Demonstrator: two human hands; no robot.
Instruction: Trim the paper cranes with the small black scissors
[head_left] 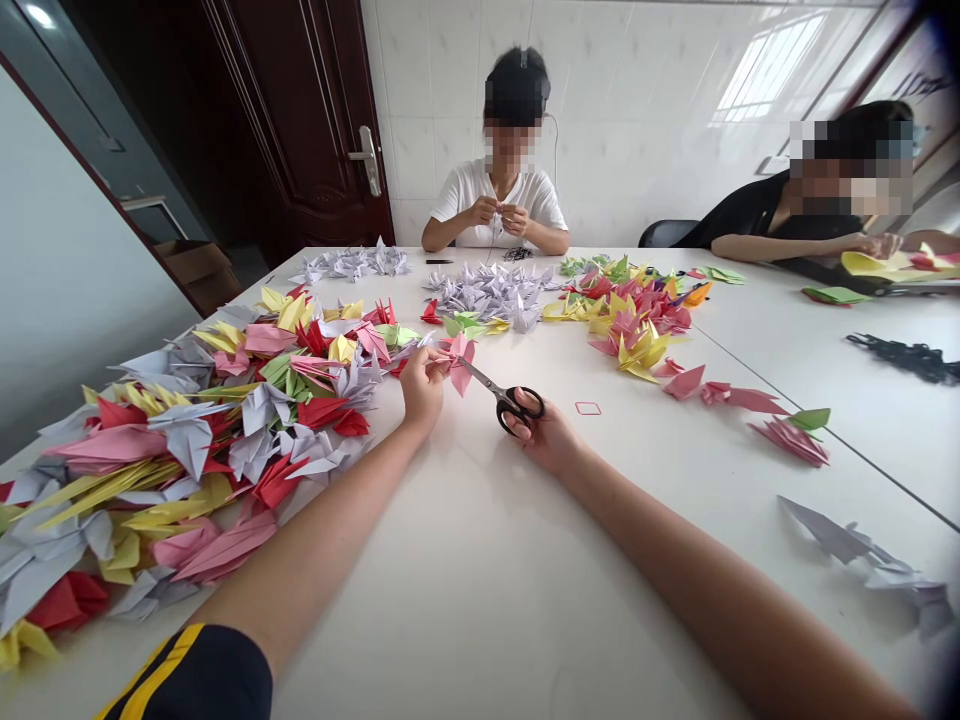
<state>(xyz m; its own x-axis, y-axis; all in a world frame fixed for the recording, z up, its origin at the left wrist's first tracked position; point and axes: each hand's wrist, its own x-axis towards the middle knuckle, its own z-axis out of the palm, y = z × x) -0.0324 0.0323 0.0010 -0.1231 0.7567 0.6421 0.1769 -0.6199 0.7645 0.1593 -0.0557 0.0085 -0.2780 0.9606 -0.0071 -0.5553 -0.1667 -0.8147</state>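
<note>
My left hand [423,387] pinches a pink folded paper crane [460,370] above the table. In my right hand [551,435] is a pair of scissors [504,400] with black handles, my fingers through the loops. The scissor tips point left and reach the crane's paper; whether the blades are cutting into it I cannot tell. Left of my left hand lies a big heap of folded paper cranes [247,420] in white, pink, red and yellow. A small red outlined mark or loop [589,408] lies on the table to the right of the scissors.
On the white table [450,600], white cranes [487,290] and coloured cranes [637,310] are piled farther off. More pink cranes [791,440] and grey-white ones [862,560] lie right. Black strings [904,357] sit far right. Two people work across the table.
</note>
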